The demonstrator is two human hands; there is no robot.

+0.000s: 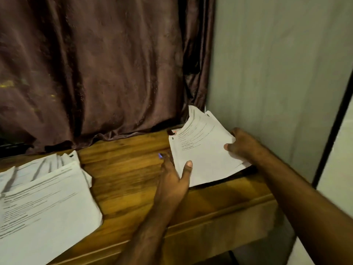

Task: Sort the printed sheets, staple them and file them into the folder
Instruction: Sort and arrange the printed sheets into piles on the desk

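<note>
**Sorting Stage: Sheaf Held in Both Hands**

At centre right of the frame, I held a sheaf of printed sheets [202, 148] above the wooden table [129, 169]. My left hand [174, 178] pinched its lower left corner, thumb on top; my right hand [242, 144] gripped its right edge. A larger paper pile [44, 197] lay lower left. Sorting appeared underway. Next, in my judgement: square the edges for stapling. No stapler or folder identifiable.
</note>
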